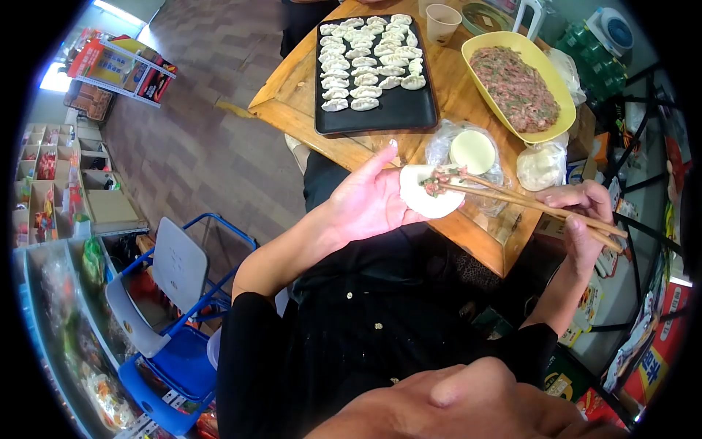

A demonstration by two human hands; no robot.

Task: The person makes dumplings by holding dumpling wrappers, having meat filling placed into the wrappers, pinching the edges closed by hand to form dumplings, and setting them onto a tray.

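My left hand (363, 199) is palm up, with a round white dumpling wrapper (423, 205) resting on its fingers. The thumb stands away from the wrapper. A small lump of meat filling (436, 180) with green bits sits on the wrapper. My right hand (583, 219) grips a pair of wooden chopsticks (515, 197), whose tips touch the filling. Just beyond my hands, a stack of round wrappers (473, 151) lies on a clear plastic bag. A yellow basin (564, 126) of minced meat filling (514, 88) stands farther back on the right.
On the wooden table (285, 88), a black tray (398, 110) carries rows of folded dumplings (365, 62). A paper cup (442, 23) stands behind. Bagged dough (542, 167) is by the table's right edge. A blue folding chair (179, 358) and goods shelves (47, 183) are at left.
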